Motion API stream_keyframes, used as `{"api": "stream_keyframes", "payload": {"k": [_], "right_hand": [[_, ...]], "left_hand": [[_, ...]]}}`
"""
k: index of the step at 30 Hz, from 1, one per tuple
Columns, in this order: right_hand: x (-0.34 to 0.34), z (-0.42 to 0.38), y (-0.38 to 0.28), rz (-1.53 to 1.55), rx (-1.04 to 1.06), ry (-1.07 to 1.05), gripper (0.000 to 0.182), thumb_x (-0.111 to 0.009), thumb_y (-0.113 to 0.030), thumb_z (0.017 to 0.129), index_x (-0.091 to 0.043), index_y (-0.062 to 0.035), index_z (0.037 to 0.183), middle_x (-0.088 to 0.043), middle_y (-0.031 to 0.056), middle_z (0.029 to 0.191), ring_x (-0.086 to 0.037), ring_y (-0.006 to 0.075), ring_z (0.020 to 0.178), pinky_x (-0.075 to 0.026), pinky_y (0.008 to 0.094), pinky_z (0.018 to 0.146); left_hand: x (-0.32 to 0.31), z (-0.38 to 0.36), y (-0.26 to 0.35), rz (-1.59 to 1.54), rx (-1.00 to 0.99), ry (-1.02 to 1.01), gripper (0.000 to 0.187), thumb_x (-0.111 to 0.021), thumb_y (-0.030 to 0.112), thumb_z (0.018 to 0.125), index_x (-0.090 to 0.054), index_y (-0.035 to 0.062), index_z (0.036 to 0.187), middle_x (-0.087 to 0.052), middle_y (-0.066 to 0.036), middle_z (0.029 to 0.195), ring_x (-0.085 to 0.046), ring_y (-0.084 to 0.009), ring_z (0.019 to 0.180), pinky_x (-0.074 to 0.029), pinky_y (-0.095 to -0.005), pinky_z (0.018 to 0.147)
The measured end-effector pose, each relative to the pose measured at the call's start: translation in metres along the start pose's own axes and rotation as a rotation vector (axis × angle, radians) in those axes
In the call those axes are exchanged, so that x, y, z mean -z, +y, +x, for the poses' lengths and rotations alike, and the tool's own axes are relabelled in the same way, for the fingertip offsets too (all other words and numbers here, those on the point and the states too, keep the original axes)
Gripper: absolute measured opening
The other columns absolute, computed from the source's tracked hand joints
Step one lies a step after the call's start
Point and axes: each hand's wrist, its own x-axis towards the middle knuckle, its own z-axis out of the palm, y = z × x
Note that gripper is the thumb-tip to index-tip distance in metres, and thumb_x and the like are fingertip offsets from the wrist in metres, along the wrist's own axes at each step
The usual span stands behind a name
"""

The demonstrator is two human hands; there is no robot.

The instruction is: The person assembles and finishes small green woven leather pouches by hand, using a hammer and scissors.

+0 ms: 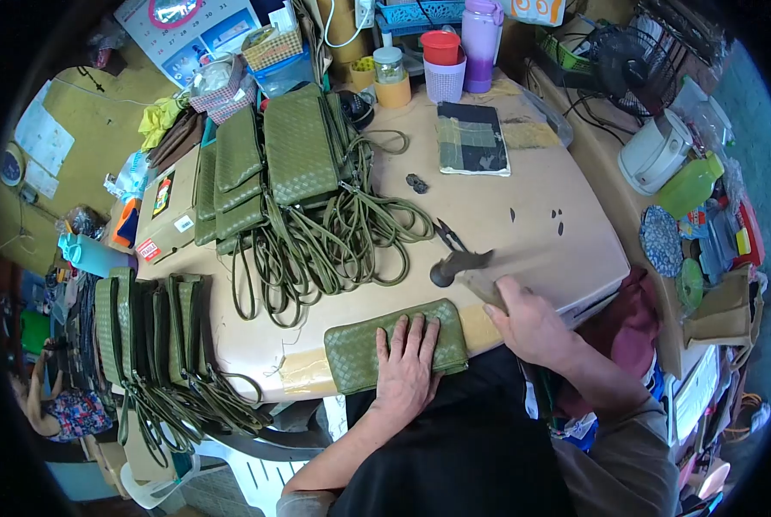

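Observation:
A green woven pouch [347, 351] lies flat at the table's near edge. My left hand [407, 366] rests on it with the fingers spread. To its right, my right hand [530, 320] is wrapped round the handle of a hammer [456, 265], whose dark head is above the table, just beyond the pouch. Dark scissors or pliers [448, 234] lie behind the hammer head. Several green woven pouches [301, 146] with long looped straps [317, 246] are piled at the back left of the table.
More strapped green pouches [149, 327] stand at the left edge. A notebook [472, 140], a red cup [441, 48] and a purple bottle [480, 47] are at the back. A fan [631, 69] and kettle [655, 152] stand right. Another person [67, 412] is at far left.

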Motion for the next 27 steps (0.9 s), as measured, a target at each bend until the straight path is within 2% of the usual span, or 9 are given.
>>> {"api": "stream_keyframes", "payload": {"k": [3, 6, 8, 10, 14, 16, 19, 22, 27], "right_hand": [[-0.001, 0.0, 0.013, 0.026, -0.047, -0.178, 0.027, -0.053, -0.021, 0.091, -0.042, 0.0016, 0.101, -0.058, 0.0292, 0.078, -0.057, 0.0478, 0.079, -0.044, 0.053, 0.066], [0.029, 0.002, -0.003, -0.04, -0.027, -0.195, 0.028, -0.051, -0.022, 0.091, -0.042, 0.0014, 0.102, -0.058, 0.0289, 0.079, -0.057, 0.0477, 0.081, -0.043, 0.0536, 0.068], [0.015, 0.002, -0.004, 0.034, -0.1, -0.143, 0.029, -0.053, -0.023, 0.091, -0.042, 0.0005, 0.104, -0.059, 0.0284, 0.08, -0.057, 0.0473, 0.083, -0.043, 0.0539, 0.07], [-0.013, 0.002, 0.015, -0.115, -0.052, -0.14, 0.03, -0.054, -0.025, 0.09, -0.044, 0.0009, 0.103, -0.061, 0.0256, 0.08, -0.06, 0.0447, 0.08, -0.046, 0.0522, 0.07], [0.021, 0.009, -0.004, -0.181, 0.023, -0.248, 0.032, -0.056, -0.026, 0.09, -0.045, 0.0014, 0.101, -0.062, 0.0251, 0.08, -0.061, 0.0435, 0.078, -0.048, 0.0506, 0.068], [0.002, 0.011, -0.008, -0.08, 0.107, -0.057, 0.033, -0.056, -0.028, 0.09, -0.045, 0.0018, 0.099, -0.062, 0.0238, 0.076, -0.062, 0.043, 0.075, -0.049, 0.0494, 0.065], [-0.02, 0.014, 0.015, -0.184, 0.125, -0.177, 0.033, -0.055, -0.03, 0.09, -0.045, 0.0007, 0.096, -0.061, 0.0217, 0.071, -0.062, 0.0417, 0.07, -0.049, 0.0492, 0.061], [0.011, 0.019, -0.016, -0.209, 0.17, -0.13, 0.033, -0.055, -0.031, 0.09, -0.044, -0.0006, 0.095, -0.061, 0.0199, 0.068, -0.062, 0.0413, 0.068, -0.049, 0.0496, 0.06], [-0.007, 0.024, -0.01, -0.238, 0.176, -0.192, 0.034, -0.056, -0.032, 0.09, -0.044, -0.0006, 0.095, -0.061, 0.0212, 0.069, -0.062, 0.0408, 0.069, -0.049, 0.0496, 0.06]], "left_hand": [[0.002, -0.004, -0.002, 0.017, -0.006, 0.005, 0.088, -0.074, 0.032, 0.069, -0.03, 0.0086, 0.141, -0.035, -0.018, 0.138, -0.032, -0.0354, 0.13, -0.021, -0.0565, 0.107], [-0.008, -0.006, -0.008, -0.068, 0.022, 0.025, 0.09, -0.075, 0.032, 0.068, -0.03, 0.0073, 0.141, -0.035, -0.017, 0.139, -0.032, -0.0346, 0.13, -0.021, -0.0562, 0.107], [-0.012, -0.005, -0.009, -0.174, 0.058, 0.049, 0.09, -0.075, 0.032, 0.067, -0.03, 0.0074, 0.141, -0.034, -0.016, 0.14, -0.032, -0.0339, 0.13, -0.02, -0.0564, 0.107], [-0.009, -0.005, -0.01, -0.128, 0.027, 0.052, 0.091, -0.075, 0.034, 0.067, -0.03, 0.0062, 0.141, -0.034, -0.017, 0.14, -0.032, -0.0341, 0.13, -0.021, -0.0557, 0.108], [0.008, -0.01, -0.004, 0.027, 0.06, 0.01, 0.091, -0.075, 0.034, 0.067, -0.03, 0.0052, 0.141, -0.034, -0.018, 0.14, -0.033, -0.0355, 0.129, -0.021, -0.0533, 0.108], [0.006, -0.01, -0.004, 0.041, 0.063, 0.027, 0.09, -0.074, 0.035, 0.068, -0.031, 0.006, 0.141, -0.034, -0.018, 0.14, -0.033, -0.0361, 0.129, -0.022, -0.0539, 0.108], [-0.004, -0.016, -0.014, -0.089, 0.104, 0.062, 0.089, -0.074, 0.036, 0.069, -0.031, 0.0073, 0.141, -0.034, -0.015, 0.141, -0.032, -0.036, 0.129, -0.021, -0.0559, 0.107], [0.001, -0.018, -0.015, -0.048, 0.082, 0.056, 0.09, -0.074, 0.037, 0.069, -0.03, 0.0064, 0.141, -0.034, -0.017, 0.14, -0.032, -0.0365, 0.13, -0.021, -0.0562, 0.107], [0.008, -0.025, -0.015, -0.024, 0.144, 0.025, 0.09, -0.075, 0.036, 0.068, -0.031, 0.0018, 0.139, -0.032, -0.02, 0.141, -0.032, -0.038, 0.129, -0.021, -0.054, 0.108]]}}
